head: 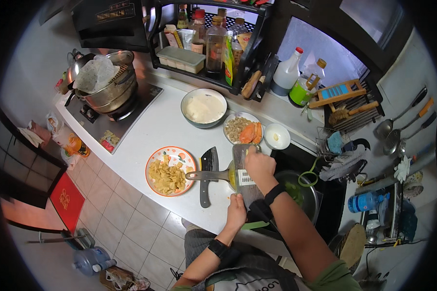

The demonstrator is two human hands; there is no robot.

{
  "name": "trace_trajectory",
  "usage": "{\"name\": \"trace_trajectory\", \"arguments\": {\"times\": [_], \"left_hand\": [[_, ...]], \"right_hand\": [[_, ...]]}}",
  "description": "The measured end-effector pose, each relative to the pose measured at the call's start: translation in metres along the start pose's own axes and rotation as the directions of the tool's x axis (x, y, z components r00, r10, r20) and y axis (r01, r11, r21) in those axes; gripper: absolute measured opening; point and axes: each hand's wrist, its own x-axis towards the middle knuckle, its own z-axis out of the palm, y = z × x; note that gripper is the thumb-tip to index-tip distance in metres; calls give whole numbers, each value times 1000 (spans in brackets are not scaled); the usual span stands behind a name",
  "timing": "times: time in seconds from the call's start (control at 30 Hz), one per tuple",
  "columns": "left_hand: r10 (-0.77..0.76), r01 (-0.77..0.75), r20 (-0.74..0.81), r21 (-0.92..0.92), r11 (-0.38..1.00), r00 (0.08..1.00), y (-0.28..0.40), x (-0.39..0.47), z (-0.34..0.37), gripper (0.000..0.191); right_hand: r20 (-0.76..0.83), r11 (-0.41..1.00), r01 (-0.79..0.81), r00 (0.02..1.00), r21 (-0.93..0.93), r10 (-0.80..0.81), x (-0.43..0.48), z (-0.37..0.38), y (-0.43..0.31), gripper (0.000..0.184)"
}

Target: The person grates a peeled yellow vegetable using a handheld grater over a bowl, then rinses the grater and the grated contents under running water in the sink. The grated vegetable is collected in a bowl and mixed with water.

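My left hand (236,212) grips the near end of a flat grater (242,158) with a white slotted insert (244,177). On the grater's far part rests my right hand (260,165), fingers curled; a small pale bit shows by the fingertips, mostly hidden. Below the grater sits a bowl-ended utensil whose dark handle (207,175) points left, with something yellowish-green (233,176) inside. That handle crosses over a black-bladed cleaver (209,158) lying on the counter. To the left, an orange-rimmed plate (148,162) holds yellowish chopped pieces (167,176).
Behind are a bowl of pale batter-like food (204,105), a plate with mince and orange slices (249,132), and a white bowl (278,140) with a small clove-like piece. A pan (315,203) with greens stands right; a steamer pot (109,98) occupies the left stove.
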Motion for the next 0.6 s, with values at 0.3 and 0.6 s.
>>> {"name": "trace_trajectory", "arguments": {"times": [0.3,0.6], "left_hand": [[88,-85,-34,83,993,996,-19,14,2,34],[-129,132,63,-55,990,990,7,-1,-1,33]], "right_hand": [[-22,981,189,982,-49,-190,-60,-35,12,13],[-188,987,141,970,-71,-152,-64,10,15,14]]}}
